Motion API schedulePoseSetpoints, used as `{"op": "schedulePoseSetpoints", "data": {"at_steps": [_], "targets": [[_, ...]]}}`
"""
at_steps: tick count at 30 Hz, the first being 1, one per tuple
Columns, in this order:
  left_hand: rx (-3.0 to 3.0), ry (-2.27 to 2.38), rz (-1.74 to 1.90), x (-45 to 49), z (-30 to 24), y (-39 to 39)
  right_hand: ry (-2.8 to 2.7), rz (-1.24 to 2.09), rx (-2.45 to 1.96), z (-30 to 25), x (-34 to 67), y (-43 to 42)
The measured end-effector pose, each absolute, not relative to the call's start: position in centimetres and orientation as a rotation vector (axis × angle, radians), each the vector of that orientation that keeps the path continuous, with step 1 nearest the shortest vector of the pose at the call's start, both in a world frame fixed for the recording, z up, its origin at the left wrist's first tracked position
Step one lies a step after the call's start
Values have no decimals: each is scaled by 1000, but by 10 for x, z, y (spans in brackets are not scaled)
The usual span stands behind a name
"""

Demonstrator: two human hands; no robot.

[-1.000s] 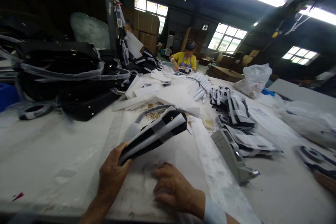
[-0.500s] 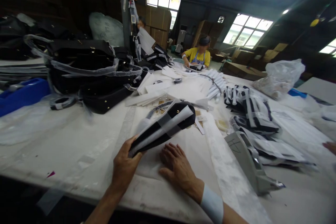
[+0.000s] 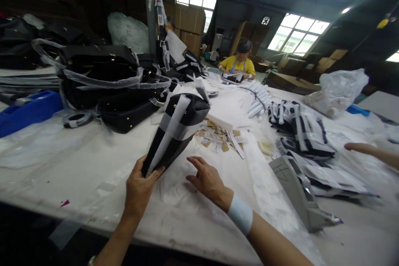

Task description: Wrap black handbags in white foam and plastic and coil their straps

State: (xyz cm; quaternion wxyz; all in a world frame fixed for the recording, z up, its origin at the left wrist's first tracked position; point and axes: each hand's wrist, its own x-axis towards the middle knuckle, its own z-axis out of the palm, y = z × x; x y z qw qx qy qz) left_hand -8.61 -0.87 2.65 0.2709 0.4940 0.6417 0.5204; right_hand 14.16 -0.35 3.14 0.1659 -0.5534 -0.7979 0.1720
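Note:
My left hand [image 3: 139, 189] grips the near end of a black bag [image 3: 190, 116] with white wrapping strips along and around it. The bag tilts up and away from me, its broad far end raised over the table. My right hand [image 3: 208, 181], with a pale band at the wrist, hovers just right of the bag, fingers apart and holding nothing. Beyond it, small tan and white scraps [image 3: 218, 135] lie scattered on the white table [image 3: 93, 174].
Black handbags [image 3: 102, 75] with wrapped handles and a blue holder [image 3: 28, 112] stand at left. A grey tape dispenser [image 3: 296, 191] and wrapped black pieces [image 3: 302, 133] sit at right, where another person's hand [image 3: 368, 149] reaches in. Across the table, a person in yellow [image 3: 238, 64] works.
My left hand has turned the bag more upright and leftward, uncovering the scraps. My right hand has lifted slightly off the table. The other person's hand at right has come further in.

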Motion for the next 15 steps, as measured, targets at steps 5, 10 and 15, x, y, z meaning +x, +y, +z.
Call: {"op": "schedulePoseSetpoints", "data": {"at_steps": [5,10,15], "targets": [[1293,1706,1427,-87,25,-7,-2577,475,-1563,27,122,35],[1277,1703,1422,-86,25,-8,-2538,339,-1664,38,145,66],[1279,1707,1415,-86,25,-9,-2267,47,-1850,62,186,100]]}}
